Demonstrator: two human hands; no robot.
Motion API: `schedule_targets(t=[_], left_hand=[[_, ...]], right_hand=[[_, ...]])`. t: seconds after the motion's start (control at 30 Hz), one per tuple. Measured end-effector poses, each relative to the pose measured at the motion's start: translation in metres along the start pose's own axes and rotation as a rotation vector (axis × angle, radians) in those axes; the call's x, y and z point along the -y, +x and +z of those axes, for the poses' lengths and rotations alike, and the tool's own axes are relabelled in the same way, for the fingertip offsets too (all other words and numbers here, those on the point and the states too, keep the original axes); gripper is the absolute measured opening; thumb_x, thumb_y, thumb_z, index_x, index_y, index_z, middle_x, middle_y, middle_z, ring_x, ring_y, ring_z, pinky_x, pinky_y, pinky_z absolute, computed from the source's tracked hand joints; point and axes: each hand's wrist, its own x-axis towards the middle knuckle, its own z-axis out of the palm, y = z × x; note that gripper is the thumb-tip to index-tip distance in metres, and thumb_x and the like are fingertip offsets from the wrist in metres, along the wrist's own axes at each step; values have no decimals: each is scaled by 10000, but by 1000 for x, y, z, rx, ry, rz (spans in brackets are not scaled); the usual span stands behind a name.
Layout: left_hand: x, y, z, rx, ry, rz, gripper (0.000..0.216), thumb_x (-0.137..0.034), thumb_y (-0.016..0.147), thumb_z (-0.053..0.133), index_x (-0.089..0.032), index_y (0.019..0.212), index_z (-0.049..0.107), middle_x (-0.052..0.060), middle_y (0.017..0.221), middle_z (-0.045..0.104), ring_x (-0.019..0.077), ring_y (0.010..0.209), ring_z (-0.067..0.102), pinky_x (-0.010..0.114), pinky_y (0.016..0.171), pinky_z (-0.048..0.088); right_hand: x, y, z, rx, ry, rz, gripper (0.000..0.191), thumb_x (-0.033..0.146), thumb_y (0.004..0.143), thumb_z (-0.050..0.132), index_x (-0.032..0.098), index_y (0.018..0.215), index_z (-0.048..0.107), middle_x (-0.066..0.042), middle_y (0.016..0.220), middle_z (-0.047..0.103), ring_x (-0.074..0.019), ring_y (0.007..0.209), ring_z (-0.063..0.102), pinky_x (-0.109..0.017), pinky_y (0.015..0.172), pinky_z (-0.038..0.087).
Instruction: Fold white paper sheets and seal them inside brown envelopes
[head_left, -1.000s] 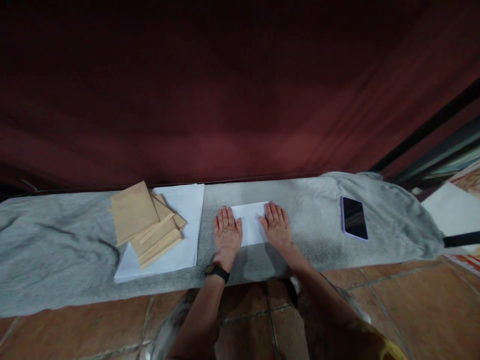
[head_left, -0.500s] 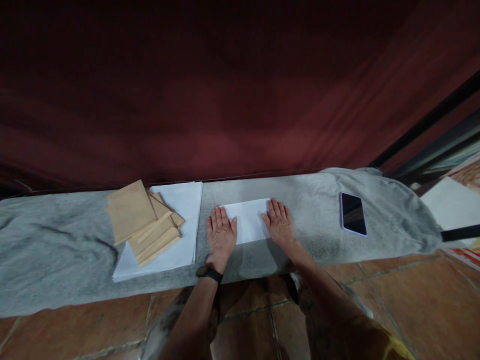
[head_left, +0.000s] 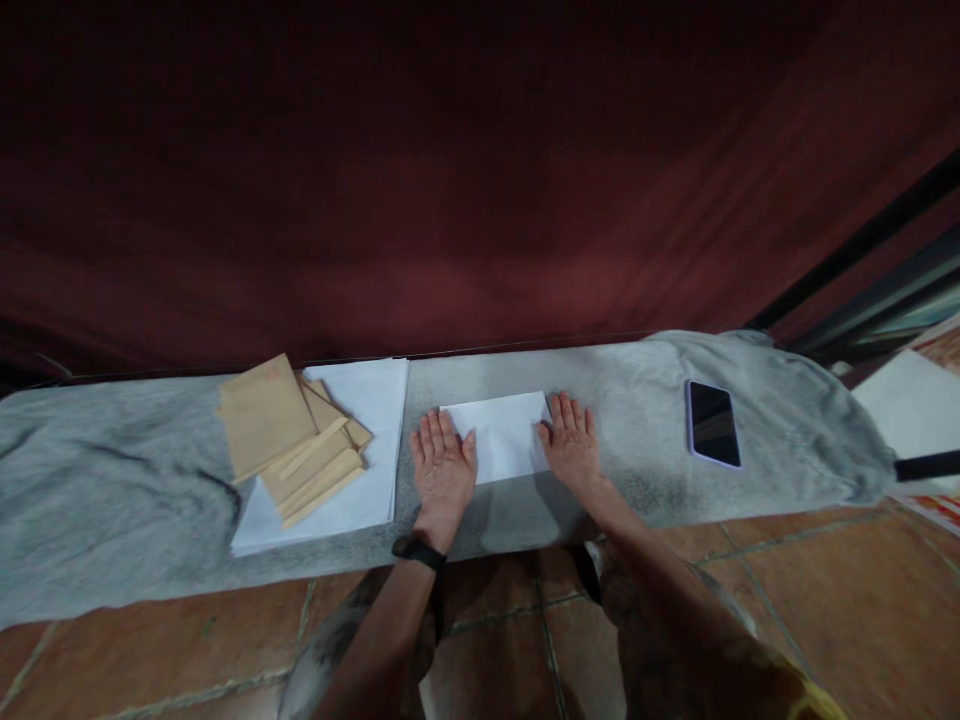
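1. Landmark: the stack of white paper (head_left: 381,485), lying on a grey cloth (head_left: 112,480). All places below are referred to this stack, as seen by the wearer.
2. The white sheet (head_left: 510,440) lies flat on the cloth to the right of the stack, apart from it. It is a small rectangle, set slightly askew.
3. The left hand (head_left: 444,472) is between the stack and the middle of the sheet, palm down, overlapping the sheet's left edge. Condition: flattened, fingers extended, grasping nothing.
4. A dark wristwatch (head_left: 432,556) is worn on the left wrist, to the right of the stack and near its front edge.
5. The right hand (head_left: 573,445) is farther right of the stack, at the sheet's right edge, with the thumb over that edge. Condition: flattened, palm down, fingers extended, grasping nothing.
6. Several brown envelopes (head_left: 266,415) rest upon the stack, overlapping at differing angles and partly overhanging its left side.
7. A phone (head_left: 714,425) with a pale purple edge lies well to the right of the stack, dark screen upward.
8. Beyond the stack hangs a dark red backdrop (head_left: 480,220); below and in front of it is a tiled floor (head_left: 150,650).
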Motion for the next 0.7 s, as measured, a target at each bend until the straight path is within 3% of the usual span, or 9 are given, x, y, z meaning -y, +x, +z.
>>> schedule_targets(t=[0.13, 0.27, 0.4, 0.7], left_hand=[[-21, -13, -1, 88, -46, 203, 618, -362, 1072, 306, -69, 1616, 296, 183, 1660, 354, 292, 1588, 225, 549, 1289, 244], [-36, -24, 3, 184, -27, 326, 597, -261, 1048, 313, -63, 1611, 302, 166, 1670, 344, 267, 1591, 219, 525, 1303, 233], [-38, -27, 5, 229, 15, 346, 599, -176, 1020, 304, -61, 1607, 313, 166, 1664, 354, 267, 1586, 234, 533, 1300, 238], [-35, -25, 1, 202, 18, 311, 571, -301, 1060, 324, -93, 1590, 369, 152, 1651, 380, 276, 1570, 285, 543, 1286, 256]], right_hand=[[12, -4, -3, 10, 110, -105, 608, 382, 1091, 307, 70, 1610, 350, -184, 1665, 352, -325, 1534, 348, -537, 1245, 273], [33, -14, -6, 103, 212, -303, 556, 337, 1095, 279, 143, 1605, 386, -124, 1673, 360, -257, 1557, 318, -492, 1264, 285], [43, -20, -7, 165, 205, -354, 547, 352, 1105, 260, 144, 1582, 429, -108, 1657, 395, -230, 1552, 330, -471, 1288, 246], [24, -17, -4, 96, 98, -303, 554, 360, 1095, 333, 110, 1582, 419, -146, 1664, 363, -270, 1543, 346, -486, 1276, 238]])
